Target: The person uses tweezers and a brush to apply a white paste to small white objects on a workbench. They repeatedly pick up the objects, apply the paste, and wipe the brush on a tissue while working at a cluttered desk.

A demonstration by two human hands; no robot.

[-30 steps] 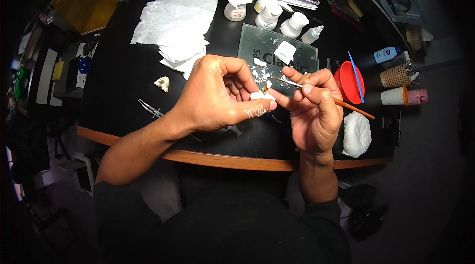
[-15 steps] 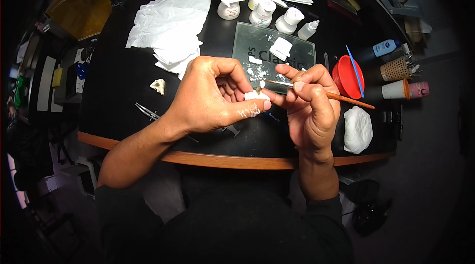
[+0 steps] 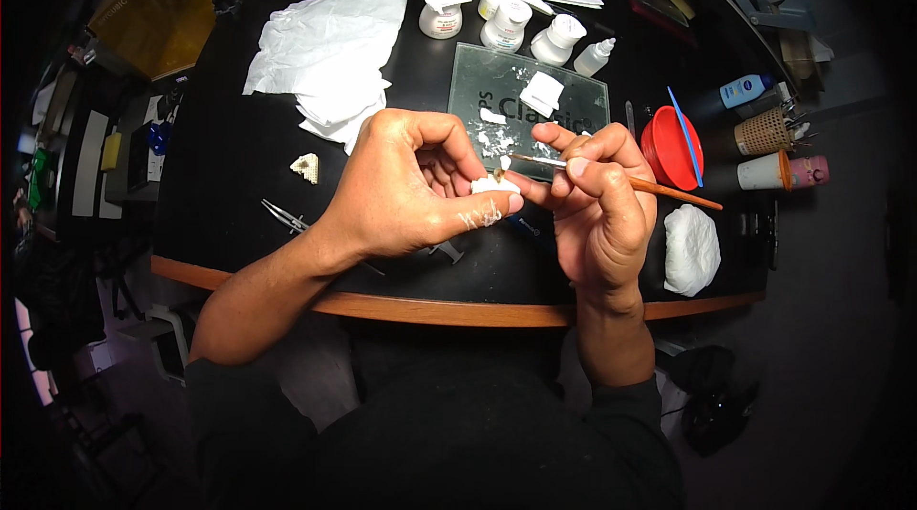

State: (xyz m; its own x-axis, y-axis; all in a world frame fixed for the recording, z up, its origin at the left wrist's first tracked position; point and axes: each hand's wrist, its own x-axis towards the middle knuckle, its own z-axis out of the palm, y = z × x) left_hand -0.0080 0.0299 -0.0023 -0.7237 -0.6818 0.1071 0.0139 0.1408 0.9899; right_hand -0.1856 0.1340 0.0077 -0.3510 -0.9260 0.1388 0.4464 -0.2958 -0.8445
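Observation:
My left hand (image 3: 396, 185) pinches a small white dental model piece (image 3: 489, 185) between thumb and fingers. A tooth-shaped white bit on a darker base (image 3: 504, 166) stands up from it. White powdery smears mark my left thumb. My right hand (image 3: 607, 204) holds a thin brush (image 3: 673, 193) with an orange-brown wooden handle like a pen, its tip close to the tooth-shaped bit. Whether the tip touches it, I cannot tell. Behind the hands lies a dark glass mixing slab (image 3: 468, 71) with white paste crumbs and a folded white tissue (image 3: 543, 94).
Behind the slab stand several white jars (image 3: 506, 28) and a dropper bottle (image 3: 594, 57). At right are a red bowl (image 3: 659, 152) with a blue stick (image 3: 686, 138) across it and a white wad (image 3: 691, 252). Tissues (image 3: 330, 42), tweezers (image 3: 285, 214) and another cast piece (image 3: 305, 167) lie left.

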